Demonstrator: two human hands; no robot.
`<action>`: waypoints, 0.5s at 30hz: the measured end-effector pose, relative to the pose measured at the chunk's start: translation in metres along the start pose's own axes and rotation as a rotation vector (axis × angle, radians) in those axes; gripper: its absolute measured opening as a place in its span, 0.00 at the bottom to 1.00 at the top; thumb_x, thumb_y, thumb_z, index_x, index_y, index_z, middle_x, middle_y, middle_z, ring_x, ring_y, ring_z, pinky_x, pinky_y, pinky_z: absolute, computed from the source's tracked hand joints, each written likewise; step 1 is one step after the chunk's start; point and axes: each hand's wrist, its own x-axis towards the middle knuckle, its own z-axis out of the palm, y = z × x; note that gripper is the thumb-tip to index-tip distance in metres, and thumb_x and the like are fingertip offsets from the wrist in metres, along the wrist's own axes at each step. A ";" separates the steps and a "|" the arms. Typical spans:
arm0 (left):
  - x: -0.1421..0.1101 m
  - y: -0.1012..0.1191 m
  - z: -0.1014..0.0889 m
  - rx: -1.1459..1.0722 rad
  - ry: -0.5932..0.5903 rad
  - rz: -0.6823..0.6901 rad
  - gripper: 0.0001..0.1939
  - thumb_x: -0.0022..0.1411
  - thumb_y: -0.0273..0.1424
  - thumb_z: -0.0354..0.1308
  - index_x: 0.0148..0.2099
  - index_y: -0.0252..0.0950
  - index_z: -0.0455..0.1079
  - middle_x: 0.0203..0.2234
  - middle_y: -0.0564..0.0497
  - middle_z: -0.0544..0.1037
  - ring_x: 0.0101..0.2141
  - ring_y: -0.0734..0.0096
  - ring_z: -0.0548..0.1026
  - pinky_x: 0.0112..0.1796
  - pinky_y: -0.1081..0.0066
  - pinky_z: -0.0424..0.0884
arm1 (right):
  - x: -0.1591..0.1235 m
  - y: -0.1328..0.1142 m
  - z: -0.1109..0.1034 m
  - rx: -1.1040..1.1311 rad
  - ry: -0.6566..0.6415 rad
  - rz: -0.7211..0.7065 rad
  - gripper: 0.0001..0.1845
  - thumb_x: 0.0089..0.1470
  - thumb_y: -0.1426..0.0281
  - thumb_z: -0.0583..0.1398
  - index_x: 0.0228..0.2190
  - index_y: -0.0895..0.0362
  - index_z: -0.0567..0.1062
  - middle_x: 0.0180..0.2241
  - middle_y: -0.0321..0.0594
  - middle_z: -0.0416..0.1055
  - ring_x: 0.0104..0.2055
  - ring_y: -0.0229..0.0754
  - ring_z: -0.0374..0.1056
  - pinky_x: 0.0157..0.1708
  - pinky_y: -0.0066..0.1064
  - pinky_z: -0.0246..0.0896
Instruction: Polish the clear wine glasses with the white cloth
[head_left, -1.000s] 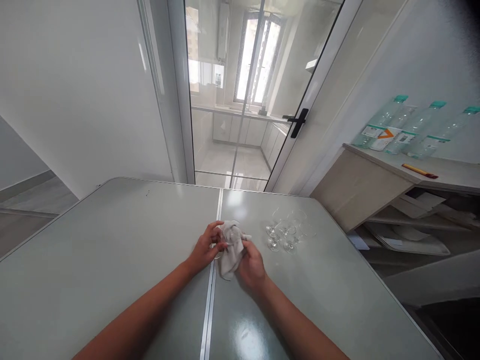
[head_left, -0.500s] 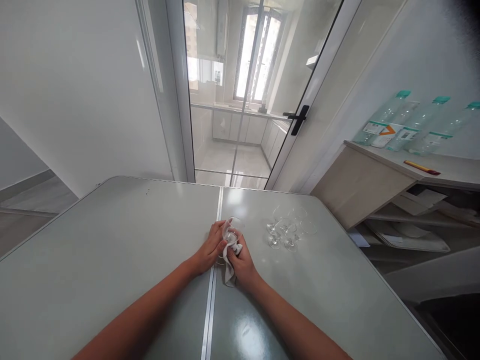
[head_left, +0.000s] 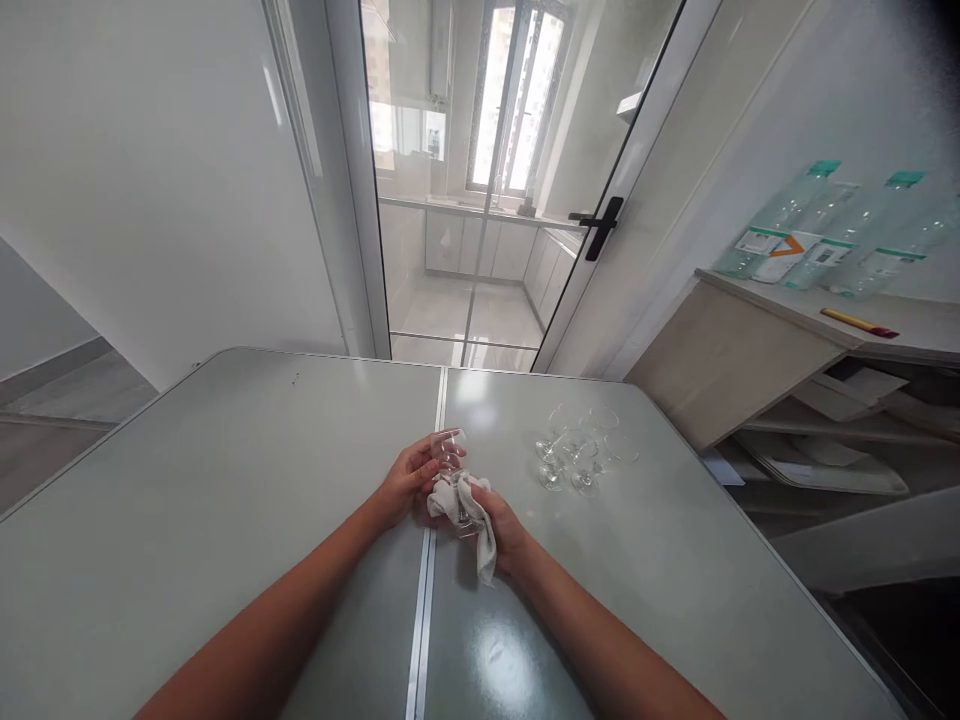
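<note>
My left hand (head_left: 405, 484) is closed around the bowl of a clear stemmed glass (head_left: 448, 450), held over the middle seam of the grey table (head_left: 225, 480). My right hand (head_left: 504, 525) grips a white cloth (head_left: 469, 510) wrapped round the lower part of that glass, with one end of the cloth hanging down towards the table. A cluster of several more clear stemmed glasses (head_left: 577, 450) stands on the table to the right of my hands.
A glass door with a black handle (head_left: 600, 226) is beyond the table. At the right a wooden shelf unit (head_left: 750, 340) carries three plastic bottles (head_left: 780, 222) and a pencil (head_left: 859, 322), with papers on lower shelves.
The cloth has shifted from the glass's bowl down to its lower part. The bowl now shows bare in my left hand, and the cloth's end hangs lower.
</note>
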 end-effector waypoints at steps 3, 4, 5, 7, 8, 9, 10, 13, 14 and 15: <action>0.000 -0.001 -0.001 -0.008 0.014 0.030 0.30 0.59 0.39 0.69 0.62 0.36 0.71 0.48 0.40 0.79 0.44 0.59 0.78 0.45 0.65 0.72 | -0.003 -0.005 -0.001 -0.050 -0.079 0.014 0.24 0.51 0.55 0.68 0.44 0.56 0.73 0.32 0.41 0.77 0.32 0.45 0.74 0.35 0.37 0.70; 0.000 -0.002 -0.001 -0.010 0.012 0.043 0.30 0.57 0.39 0.70 0.60 0.35 0.72 0.48 0.40 0.79 0.45 0.57 0.78 0.46 0.64 0.72 | -0.004 -0.006 -0.002 -0.107 -0.088 -0.001 0.24 0.51 0.56 0.68 0.45 0.56 0.72 0.32 0.40 0.76 0.31 0.44 0.73 0.34 0.36 0.69; 0.000 -0.002 -0.001 -0.011 0.006 0.052 0.30 0.56 0.38 0.71 0.59 0.35 0.72 0.48 0.40 0.80 0.46 0.56 0.78 0.48 0.63 0.72 | -0.004 -0.007 -0.003 -0.193 -0.086 -0.031 0.23 0.51 0.58 0.68 0.45 0.56 0.72 0.32 0.39 0.75 0.30 0.43 0.72 0.34 0.35 0.68; 0.000 -0.001 0.000 -0.018 -0.023 0.051 0.30 0.54 0.38 0.72 0.58 0.36 0.72 0.51 0.38 0.79 0.50 0.51 0.77 0.50 0.59 0.71 | -0.006 -0.006 -0.003 -0.451 -0.035 -0.141 0.20 0.52 0.61 0.67 0.44 0.55 0.72 0.33 0.38 0.74 0.31 0.41 0.70 0.34 0.33 0.65; 0.000 -0.001 0.001 -0.016 -0.039 0.044 0.30 0.54 0.36 0.73 0.57 0.37 0.72 0.52 0.37 0.78 0.52 0.49 0.76 0.52 0.58 0.70 | -0.006 -0.006 -0.002 -0.608 0.020 -0.212 0.16 0.53 0.63 0.66 0.42 0.55 0.73 0.33 0.37 0.74 0.32 0.41 0.69 0.34 0.32 0.63; 0.000 0.000 0.001 -0.008 -0.049 0.039 0.30 0.53 0.35 0.73 0.57 0.37 0.72 0.53 0.37 0.78 0.53 0.49 0.76 0.53 0.56 0.69 | -0.007 -0.006 -0.001 -0.765 0.097 -0.289 0.13 0.53 0.64 0.65 0.40 0.55 0.73 0.33 0.36 0.73 0.32 0.40 0.67 0.35 0.31 0.61; 0.001 0.001 0.001 0.005 -0.050 0.041 0.30 0.52 0.33 0.74 0.57 0.38 0.72 0.54 0.37 0.78 0.54 0.49 0.75 0.54 0.56 0.69 | -0.008 -0.005 0.001 -0.900 0.185 -0.359 0.11 0.54 0.65 0.64 0.39 0.55 0.74 0.32 0.36 0.72 0.32 0.40 0.65 0.35 0.31 0.60; 0.001 0.001 -0.001 0.041 -0.017 0.070 0.32 0.51 0.31 0.75 0.59 0.39 0.72 0.53 0.39 0.78 0.51 0.52 0.77 0.53 0.58 0.70 | -0.011 -0.008 0.005 -1.026 0.337 -0.418 0.09 0.52 0.65 0.64 0.36 0.54 0.73 0.29 0.34 0.70 0.30 0.39 0.62 0.35 0.31 0.57; 0.001 0.001 -0.002 0.044 -0.013 0.073 0.33 0.51 0.32 0.75 0.59 0.38 0.72 0.52 0.39 0.77 0.51 0.52 0.77 0.52 0.58 0.71 | -0.012 -0.010 0.005 -0.950 0.304 -0.364 0.11 0.51 0.64 0.64 0.36 0.54 0.72 0.29 0.34 0.70 0.30 0.40 0.63 0.34 0.30 0.58; 0.001 0.001 -0.003 0.040 -0.019 0.066 0.34 0.51 0.34 0.75 0.60 0.38 0.72 0.52 0.39 0.77 0.50 0.51 0.77 0.51 0.58 0.72 | -0.012 -0.012 0.005 -0.829 0.222 -0.267 0.12 0.51 0.63 0.64 0.37 0.54 0.72 0.28 0.34 0.71 0.30 0.40 0.64 0.34 0.31 0.59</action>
